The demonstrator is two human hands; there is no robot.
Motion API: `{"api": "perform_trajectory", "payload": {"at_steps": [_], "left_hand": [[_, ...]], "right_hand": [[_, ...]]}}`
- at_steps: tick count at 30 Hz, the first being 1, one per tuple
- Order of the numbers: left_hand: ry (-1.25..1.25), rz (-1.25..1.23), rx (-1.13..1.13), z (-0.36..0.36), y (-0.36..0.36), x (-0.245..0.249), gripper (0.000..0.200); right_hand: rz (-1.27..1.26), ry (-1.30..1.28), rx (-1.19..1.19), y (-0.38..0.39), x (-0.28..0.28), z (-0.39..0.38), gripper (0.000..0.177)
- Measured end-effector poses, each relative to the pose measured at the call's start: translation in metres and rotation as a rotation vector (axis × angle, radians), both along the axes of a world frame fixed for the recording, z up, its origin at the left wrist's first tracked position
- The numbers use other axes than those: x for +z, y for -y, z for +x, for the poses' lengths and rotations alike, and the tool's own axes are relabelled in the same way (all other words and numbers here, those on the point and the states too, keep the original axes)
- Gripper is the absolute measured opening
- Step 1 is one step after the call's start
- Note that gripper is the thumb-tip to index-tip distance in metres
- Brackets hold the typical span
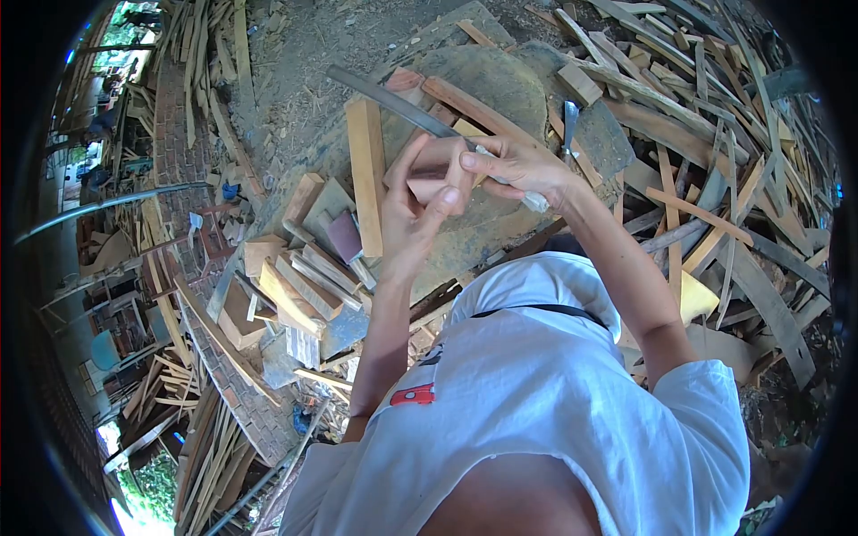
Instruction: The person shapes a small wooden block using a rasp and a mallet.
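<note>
My left hand [409,219] pinches a small pinkish wood piece [427,189] between thumb and fingers, holding it above a big round stump block [487,85]. My right hand [517,167] is closed around the handle of a long curved knife [393,101]. The blade runs up and left from that hand, passing just behind the wood piece. Both hands meet over the stump's near edge. A light wooden plank [365,170] lies on the stump just left of my left hand.
Several cut wood blocks [295,281] are heaped at the stump's left foot. Scrap slats and offcuts [715,134] pile up on the right. A second metal tool [569,125] stands on the stump by my right hand. A brick path [179,152] runs along the left.
</note>
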State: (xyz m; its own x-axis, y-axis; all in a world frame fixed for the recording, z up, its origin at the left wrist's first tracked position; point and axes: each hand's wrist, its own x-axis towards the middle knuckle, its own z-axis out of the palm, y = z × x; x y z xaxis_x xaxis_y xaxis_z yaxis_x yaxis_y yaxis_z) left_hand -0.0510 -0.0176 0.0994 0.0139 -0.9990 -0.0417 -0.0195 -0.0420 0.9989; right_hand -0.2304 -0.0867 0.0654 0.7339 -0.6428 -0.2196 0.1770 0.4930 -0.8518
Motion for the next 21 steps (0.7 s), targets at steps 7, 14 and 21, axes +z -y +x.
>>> {"api": "perform_trajectory", "payload": {"at_steps": [7,14,21], "left_hand": [[0.276,0.281,0.151,0.019,0.006,-0.044,0.057],[0.787,0.308,0.096,0.019,0.024,-0.070,0.057],[0.884,0.188,0.135,0.000,0.031,-0.096,0.079]], "right_hand": [[-0.513,-0.554,-0.082,0.010,-0.049,0.018,0.041],[-1.217,-1.094,-0.230,-0.022,-0.068,0.027,0.025],[-1.298,-1.120,-0.227,-0.024,-0.084,0.028,0.015]]}}
